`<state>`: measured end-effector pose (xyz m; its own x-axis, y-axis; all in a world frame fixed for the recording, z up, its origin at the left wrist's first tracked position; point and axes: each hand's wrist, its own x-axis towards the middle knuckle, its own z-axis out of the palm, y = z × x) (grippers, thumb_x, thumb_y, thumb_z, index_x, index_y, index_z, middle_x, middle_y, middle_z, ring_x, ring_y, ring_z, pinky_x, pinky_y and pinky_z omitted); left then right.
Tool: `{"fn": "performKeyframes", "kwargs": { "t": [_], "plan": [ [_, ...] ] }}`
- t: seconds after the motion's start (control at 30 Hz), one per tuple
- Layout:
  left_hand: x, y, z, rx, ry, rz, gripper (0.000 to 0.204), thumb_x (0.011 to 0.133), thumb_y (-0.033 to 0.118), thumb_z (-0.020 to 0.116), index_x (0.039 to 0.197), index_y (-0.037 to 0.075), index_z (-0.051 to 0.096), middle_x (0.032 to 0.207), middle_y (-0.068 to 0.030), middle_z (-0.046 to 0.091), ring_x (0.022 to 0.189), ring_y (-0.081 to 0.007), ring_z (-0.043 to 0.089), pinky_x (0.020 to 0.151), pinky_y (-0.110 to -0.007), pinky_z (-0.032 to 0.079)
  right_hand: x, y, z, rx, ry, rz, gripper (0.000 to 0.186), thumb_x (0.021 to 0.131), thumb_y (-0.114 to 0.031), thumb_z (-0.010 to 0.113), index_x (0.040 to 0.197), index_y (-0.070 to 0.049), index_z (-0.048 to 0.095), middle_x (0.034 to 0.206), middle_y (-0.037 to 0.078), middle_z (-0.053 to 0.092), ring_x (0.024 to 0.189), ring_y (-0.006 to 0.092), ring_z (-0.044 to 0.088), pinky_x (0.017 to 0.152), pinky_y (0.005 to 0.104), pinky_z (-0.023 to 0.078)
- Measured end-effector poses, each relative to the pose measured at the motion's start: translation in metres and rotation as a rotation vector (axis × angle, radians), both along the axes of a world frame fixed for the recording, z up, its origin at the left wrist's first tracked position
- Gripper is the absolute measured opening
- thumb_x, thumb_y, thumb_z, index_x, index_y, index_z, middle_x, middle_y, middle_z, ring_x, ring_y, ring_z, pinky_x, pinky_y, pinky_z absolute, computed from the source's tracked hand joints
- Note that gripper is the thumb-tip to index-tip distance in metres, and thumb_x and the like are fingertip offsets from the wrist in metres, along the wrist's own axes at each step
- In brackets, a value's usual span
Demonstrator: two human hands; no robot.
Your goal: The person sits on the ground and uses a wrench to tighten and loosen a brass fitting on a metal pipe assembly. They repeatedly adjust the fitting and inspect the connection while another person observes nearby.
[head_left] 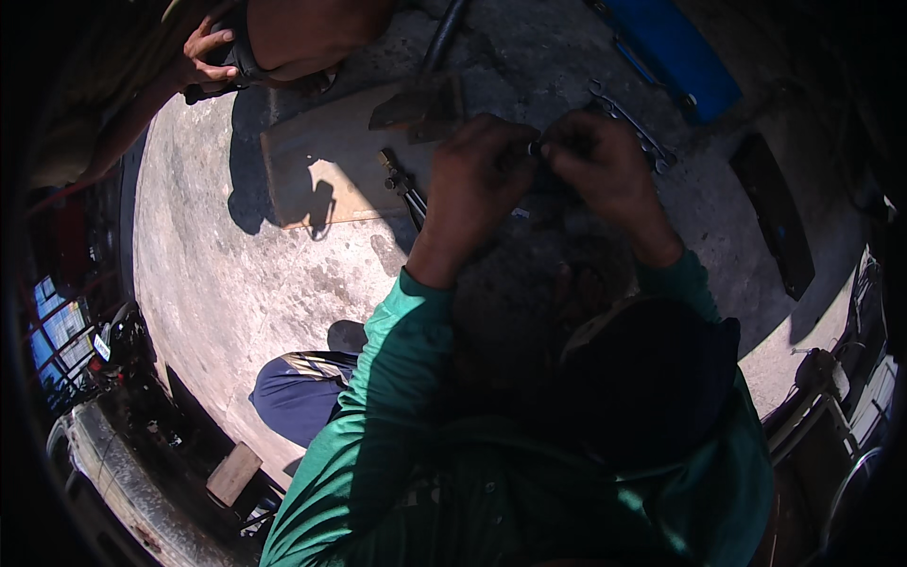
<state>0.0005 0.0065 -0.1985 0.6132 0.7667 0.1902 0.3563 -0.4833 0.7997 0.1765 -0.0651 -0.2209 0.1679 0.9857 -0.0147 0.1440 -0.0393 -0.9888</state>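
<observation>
My left hand (477, 189) and my right hand (607, 175) are raised close together ahead of me. Their fingertips pinch a small dark part (535, 148) from both sides. It shows a pale edge, but shade and fingers hide its kind. Left of my left wrist, a brass-tipped gas torch (402, 184) lies with its tubes running under the wrist. A wrench (642, 132) lies on the ground just beyond my right hand.
A flat tan board (364, 206) bears a dark metal piece (406, 111). Blue metal case (675, 57) stands at the far right; a long dark bar (775, 217) lies nearer. At upper left, another person's hand (206, 55) touches dark headgear. A wooden block (233, 474) sits lower left.
</observation>
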Motion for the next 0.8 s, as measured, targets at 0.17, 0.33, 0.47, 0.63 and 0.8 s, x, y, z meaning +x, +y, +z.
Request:
{"fn": "performKeyframes", "kwargs": {
  "t": [0.17, 0.33, 0.47, 0.63, 0.8],
  "plan": [
    [0.001, -0.001, 0.003, -0.071, -0.035, 0.005, 0.027, 0.076, 0.0, 0.073, 0.103, 0.004, 0.073, 0.092, -0.0073, 0.069, 0.079, -0.0157, 0.069, 0.069, -0.028, 0.054, 0.001, 0.0, 0.007, -0.074, 0.04, 0.005, 0.014, 0.087, -0.01, 0.067, 0.093, 0.003, 0.069, 0.08, 0.007, 0.07, 0.075, 0.0107, 0.064, 0.066, 0.03, 0.051],
    [0.0, -0.002, 0.003, -0.139, -0.035, 0.015, 0.026, 0.077, 0.001, 0.075, 0.103, 0.004, 0.073, 0.094, -0.0072, 0.07, 0.082, -0.0152, 0.07, 0.072, -0.027, 0.054, 0.002, -0.001, 0.008, -0.087, 0.052, -0.001, 0.013, 0.088, -0.01, 0.068, 0.093, 0.002, 0.069, 0.08, 0.006, 0.07, 0.076, 0.0099, 0.063, 0.067, 0.029, 0.051],
    [0.001, -0.004, 0.001, -0.21, -0.099, 0.035, 0.025, 0.077, 0.002, 0.077, 0.102, 0.003, 0.073, 0.089, -0.0091, 0.069, 0.078, -0.0169, 0.069, 0.068, -0.028, 0.054, 0.002, -0.001, 0.007, -0.119, 0.119, -0.008, 0.013, 0.09, -0.011, 0.069, 0.093, 0.002, 0.069, 0.078, 0.005, 0.068, 0.072, 0.0081, 0.062, 0.063, 0.0263, 0.049],
    [-0.001, -0.004, -0.006, -0.317, -0.161, 0.062, 0.026, 0.078, 0.005, 0.08, 0.103, 0.003, 0.074, 0.09, -0.0088, 0.071, 0.08, -0.0141, 0.069, 0.07, -0.027, 0.054, 0.004, -0.001, 0.011, -0.202, 0.262, -0.002, 0.013, 0.09, -0.011, 0.07, 0.095, 0.001, 0.069, 0.075, 0.002, 0.066, 0.066, 0.0058, 0.059, 0.057, 0.0234, 0.046],
    [-0.002, -0.005, -0.003, -0.439, -0.142, 0.08, 0.029, 0.081, 0.002, 0.079, 0.109, 0.0, 0.071, 0.098, -0.0087, 0.072, 0.087, -0.0123, 0.069, 0.075, -0.025, 0.055, 0.003, -0.002, 0.012, -0.171, 0.278, -0.002, 0.014, 0.089, -0.011, 0.071, 0.098, 0.001, 0.07, 0.076, 0.002, 0.067, 0.066, 0.0062, 0.06, 0.057, 0.0229, 0.047]
  ]
}}
